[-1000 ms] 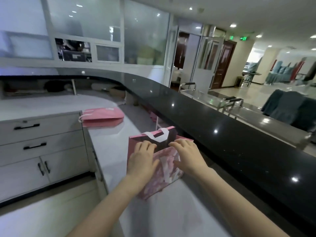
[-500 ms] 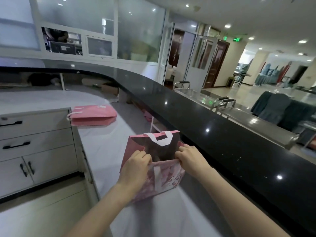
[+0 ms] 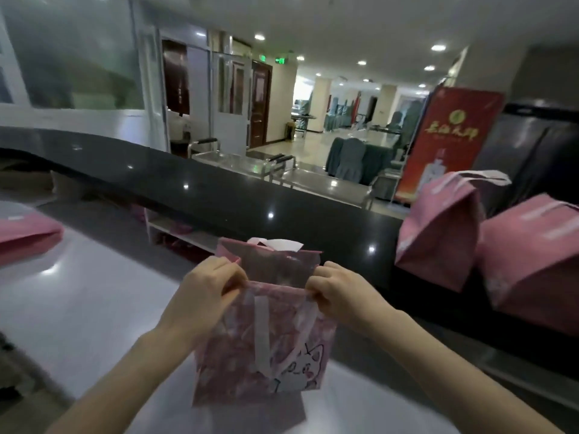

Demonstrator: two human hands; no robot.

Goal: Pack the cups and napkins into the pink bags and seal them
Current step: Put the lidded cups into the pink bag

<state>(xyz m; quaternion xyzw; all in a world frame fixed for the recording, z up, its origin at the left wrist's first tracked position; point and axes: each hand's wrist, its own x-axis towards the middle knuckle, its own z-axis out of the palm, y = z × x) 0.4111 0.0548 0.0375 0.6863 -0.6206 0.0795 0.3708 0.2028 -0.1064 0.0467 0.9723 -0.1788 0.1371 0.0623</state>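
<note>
Head view: the left hand (image 3: pixel 203 296) and right hand (image 3: pixel 341 296) each pinch the near top edge of the pink paper bag with a cat drawing (image 3: pixel 260 349), standing on the grey counter (image 3: pixel 94 292). Best to pull both corners evenly, fold flat, press shut

Four pink bags (image 3: pixel 266 349) (image 3: pixel 438 227) (image 3: pixel 532 261) (image 3: pixel 28 236), two hands (image 3: pixel 203 296) (image 3: pixel 344 292).

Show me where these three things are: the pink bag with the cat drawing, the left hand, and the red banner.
pink bag with the cat drawing (image 3: pixel 228 355), head view, front face, left of the white strap.
left hand (image 3: pixel 203 296), head view, back of the hand.
red banner (image 3: pixel 451 137), head view, its yellow lettering.
</note>
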